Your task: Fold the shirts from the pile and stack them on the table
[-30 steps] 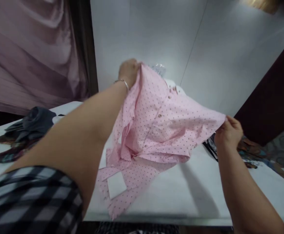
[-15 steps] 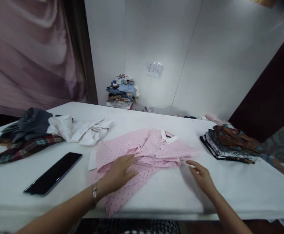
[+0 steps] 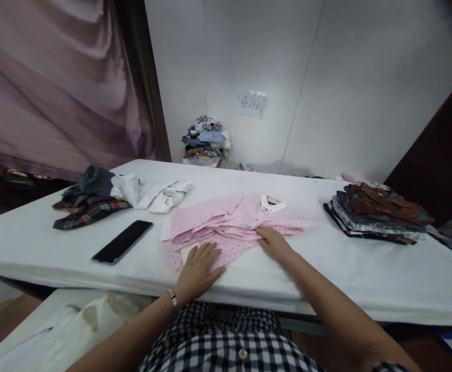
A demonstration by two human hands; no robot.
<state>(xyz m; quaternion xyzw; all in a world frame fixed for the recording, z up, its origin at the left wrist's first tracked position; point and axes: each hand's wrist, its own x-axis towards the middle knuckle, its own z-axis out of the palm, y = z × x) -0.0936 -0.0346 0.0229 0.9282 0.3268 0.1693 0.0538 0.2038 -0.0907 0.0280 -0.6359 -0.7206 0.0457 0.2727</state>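
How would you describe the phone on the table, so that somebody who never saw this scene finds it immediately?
Start at the long white table. Left of the pink dotted shirt, under both hands, and in front of the crumpled white shirt, lies the black smartphone. It is the only flat, glossy, hard object among the clothes.

Both hands lie flat on a pink dotted shirt [image 3: 231, 222] spread on the white table [image 3: 365, 268]: the left hand [image 3: 198, 266] at its near hem, the right hand [image 3: 274, 243] mid-shirt. A black phone [image 3: 122, 241] lies left of the shirt, a folded stack of clothes [image 3: 377, 214] to its right.
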